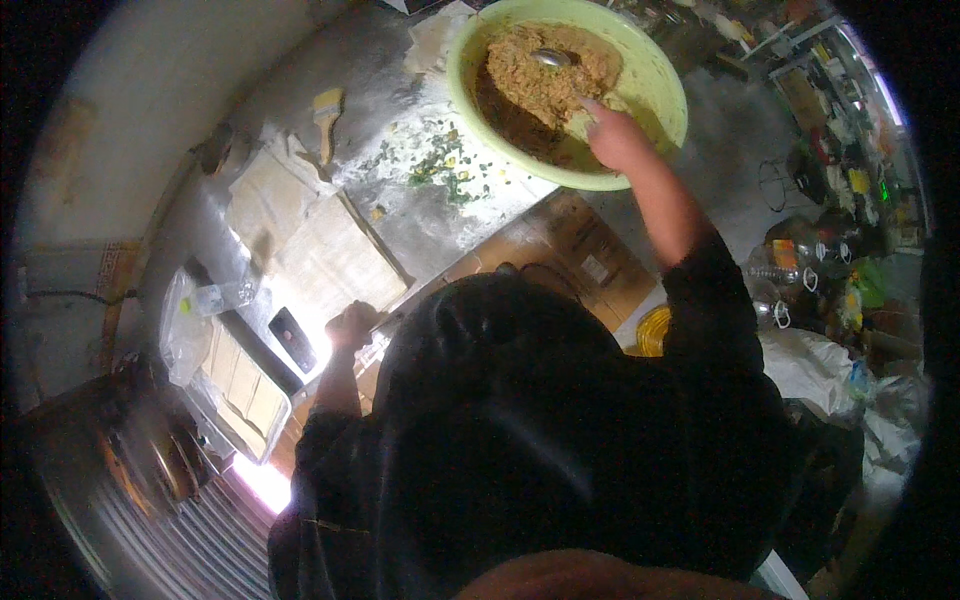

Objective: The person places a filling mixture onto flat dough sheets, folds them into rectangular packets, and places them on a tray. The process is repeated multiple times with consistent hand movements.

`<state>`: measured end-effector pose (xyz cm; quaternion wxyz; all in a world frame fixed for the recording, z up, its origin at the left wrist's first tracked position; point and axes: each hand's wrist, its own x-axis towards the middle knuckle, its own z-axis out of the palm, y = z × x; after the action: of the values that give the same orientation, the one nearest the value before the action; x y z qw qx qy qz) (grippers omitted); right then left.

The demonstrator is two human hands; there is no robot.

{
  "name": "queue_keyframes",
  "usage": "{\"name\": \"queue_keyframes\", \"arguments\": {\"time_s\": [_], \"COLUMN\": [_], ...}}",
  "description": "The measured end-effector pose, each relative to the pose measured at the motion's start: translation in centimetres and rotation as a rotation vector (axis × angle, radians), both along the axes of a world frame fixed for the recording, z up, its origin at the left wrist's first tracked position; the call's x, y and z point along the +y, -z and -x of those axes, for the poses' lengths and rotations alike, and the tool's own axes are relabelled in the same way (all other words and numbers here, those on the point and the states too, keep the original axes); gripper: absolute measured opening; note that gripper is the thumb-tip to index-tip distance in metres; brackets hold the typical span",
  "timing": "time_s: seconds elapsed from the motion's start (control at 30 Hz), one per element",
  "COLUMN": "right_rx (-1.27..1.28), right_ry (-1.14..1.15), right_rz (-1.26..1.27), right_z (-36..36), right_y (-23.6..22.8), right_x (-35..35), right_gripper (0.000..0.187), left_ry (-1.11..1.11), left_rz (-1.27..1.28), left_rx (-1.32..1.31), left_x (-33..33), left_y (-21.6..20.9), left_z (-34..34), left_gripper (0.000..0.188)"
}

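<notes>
A large pale-green basin [462, 110] holds a brownish chopped filling [515, 75], and a shiny metal spoon [550, 58] lies on it. My right hand [612, 135] reaches over the basin's near rim, one finger stretched toward the filling. Its other fingers look curled; whether they grip a handle is hidden. Farther left, my left hand [352, 325] is closed at the near table edge, beside stacked pale dough sheets [320, 245]. What it holds, if anything, does not show. Chopped green and yellow bits [450, 165] are scattered on white flour between sheets and basin.
A wooden-handled brush [326, 122] lies behind the dough sheets. At left are a dark phone [292, 340], a plastic bottle [222, 297] and a tray of dough pieces [240, 390]. A cardboard box [575, 250] stands below the basin; several large clear bottles [785, 262] are at right.
</notes>
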<state>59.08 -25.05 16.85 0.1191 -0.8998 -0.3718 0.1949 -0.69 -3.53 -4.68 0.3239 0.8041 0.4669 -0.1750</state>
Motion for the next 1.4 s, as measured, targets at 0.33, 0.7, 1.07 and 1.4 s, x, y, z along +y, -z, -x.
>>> {"name": "queue_keyframes", "arguments": {"time_s": [0.33, 0.7, 1.07, 1.4], "right_rx": [-0.138, 0.053, 0.097, 0.320], "right_ry": [-0.380, -0.210, -0.158, -0.197], "right_rz": [0.139, 0.118, 0.207, 0.127], "right_z": [0.6, 1.1, -2.2, -0.2], "right_y": [0.5, -1.0, 0.3, -2.9], "right_x": [-1.0, -0.8, -2.7, -2.8], "right_gripper": [0.058, 0.047, 0.046, 0.042], "left_ry": [0.130, -0.270, -0.264, -0.249], "left_rz": [-0.132, 0.107, 0.030, 0.140], "left_rx": [-0.106, -0.413, -0.392, -0.429], "left_x": [-0.6, -0.5, -2.2, -0.2], "left_y": [0.1, 1.8, -4.3, 3.0], "left_z": [0.0, 0.7, -2.2, 1.2], "left_gripper": [0.019, 0.036, 0.034, 0.026]}}
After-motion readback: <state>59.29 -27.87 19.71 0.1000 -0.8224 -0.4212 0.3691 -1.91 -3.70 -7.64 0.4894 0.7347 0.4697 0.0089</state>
